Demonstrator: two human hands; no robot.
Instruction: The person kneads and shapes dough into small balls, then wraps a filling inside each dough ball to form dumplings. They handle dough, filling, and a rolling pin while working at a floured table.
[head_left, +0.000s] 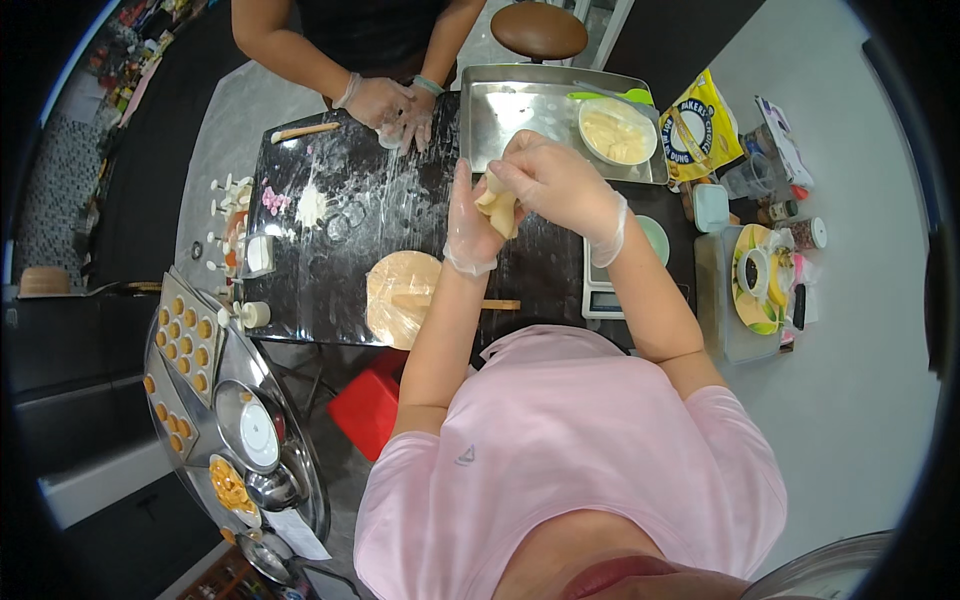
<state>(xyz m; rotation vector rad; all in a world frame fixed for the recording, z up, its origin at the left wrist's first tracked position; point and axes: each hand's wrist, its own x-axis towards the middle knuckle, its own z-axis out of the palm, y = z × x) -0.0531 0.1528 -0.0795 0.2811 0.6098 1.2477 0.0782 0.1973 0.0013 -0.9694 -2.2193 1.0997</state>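
Observation:
A piece of pale yellow dough (498, 211) hangs in folds between my two hands, which wear clear plastic gloves. My left hand (469, 225) cradles it, thumb and fingers extended. From the right, my right hand (559, 180) pinches the dough's upper end between thumb and fingers; part of the dough is hidden. Both hands are raised above a black table (420, 217) dusted with flour. Below my left forearm lies a round wooden board (397, 270) wrapped in clear film. A wooden rod (501, 304) crosses it, partly covered by the arm.
Ahead, a metal tray (517, 154) holds a white bowl of pale dough (616, 135) and a green spatula (637, 95). A co-worker's gloved hands (386, 105) work at the far edge. A kitchen scale (600, 304) sits under my right forearm. Trays of small round pastries (184, 341) stand left.

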